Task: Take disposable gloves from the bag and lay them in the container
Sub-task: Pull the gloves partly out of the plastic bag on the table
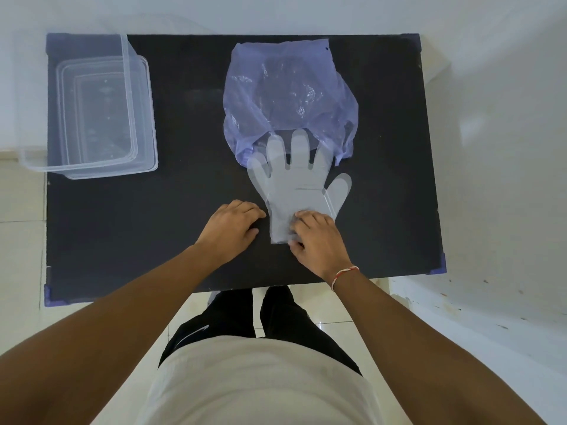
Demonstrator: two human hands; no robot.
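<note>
A clear disposable glove point(299, 182) lies flat on the black table point(153, 225), its fingertips overlapping the mouth of a crumpled purple plastic bag point(288, 93) at the table's back middle. My right hand point(319, 240) pinches the glove's cuff, fingers curled on the plastic. Just left of the cuff, my left hand point(233, 228) rests on the table with its fingers bent and its fingertips near the cuff's edge. A clear plastic container point(144, 118) stands at the back left corner, with nothing visible inside it.
The container overhangs the table's left edge. White walls close in behind and to the right of the table. Tiled floor and my legs show below the near edge.
</note>
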